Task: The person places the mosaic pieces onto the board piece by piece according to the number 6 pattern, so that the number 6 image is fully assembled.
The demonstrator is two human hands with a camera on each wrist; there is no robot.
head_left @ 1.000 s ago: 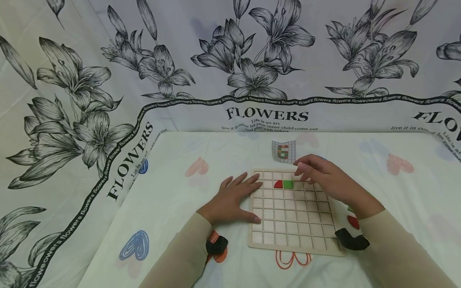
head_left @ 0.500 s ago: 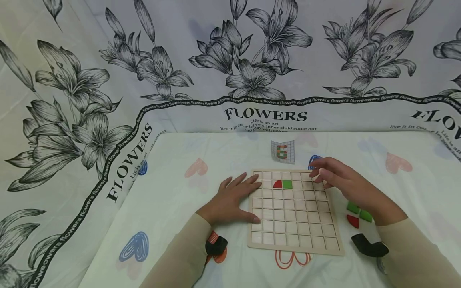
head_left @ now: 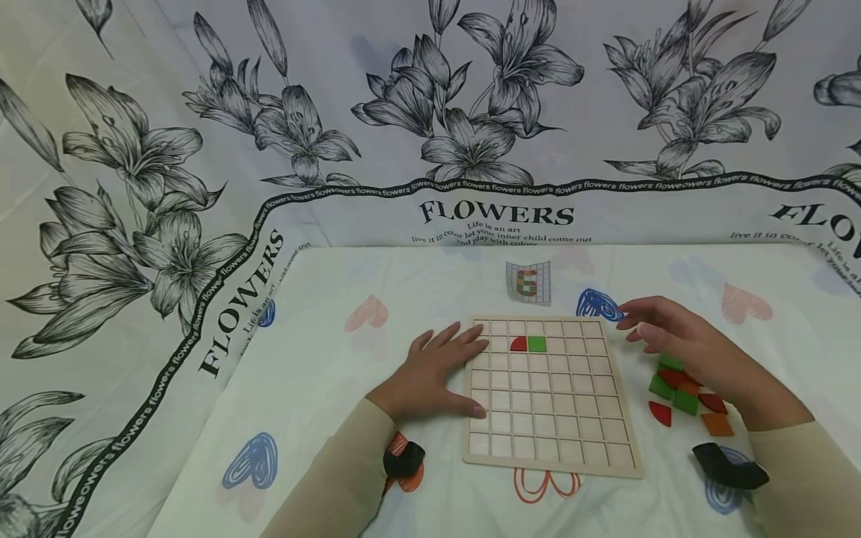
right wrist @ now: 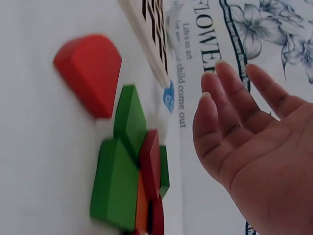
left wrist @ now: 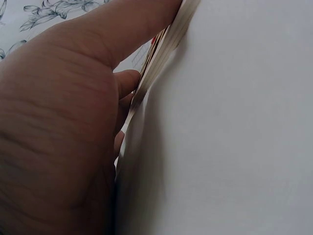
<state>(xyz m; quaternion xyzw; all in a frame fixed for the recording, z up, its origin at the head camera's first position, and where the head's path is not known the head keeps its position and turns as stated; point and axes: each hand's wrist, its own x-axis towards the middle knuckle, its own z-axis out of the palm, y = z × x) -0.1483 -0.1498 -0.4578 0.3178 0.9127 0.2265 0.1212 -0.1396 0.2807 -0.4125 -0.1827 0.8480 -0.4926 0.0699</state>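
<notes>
My left hand (head_left: 433, 377) rests with spread fingers on the left edge of a wooden grid board (head_left: 551, 407); in the left wrist view the thumb lies along the board's edge. Two pieces sit in the board's second row: a red quarter-round piece (head_left: 519, 344) and a green square piece (head_left: 537, 344) beside it. My right hand (head_left: 686, 340) hovers right of the board, fingers loosely bent and holding nothing. Below it lies a pile of green, red and orange pieces (head_left: 686, 402), partly hidden by the hand. The right wrist view shows a separate red quarter-round piece (right wrist: 92, 71) near the pile.
A small pattern card (head_left: 528, 284) with a printed coloured grid lies behind the board. The table cover (head_left: 323, 359) is white with printed hearts. A flower-printed cloth (head_left: 397, 217) hangs behind and to the left.
My right hand has moved right, from over the board's top right to beside the pile, uncovering more pieces. My left hand has stayed on the board's edge.
</notes>
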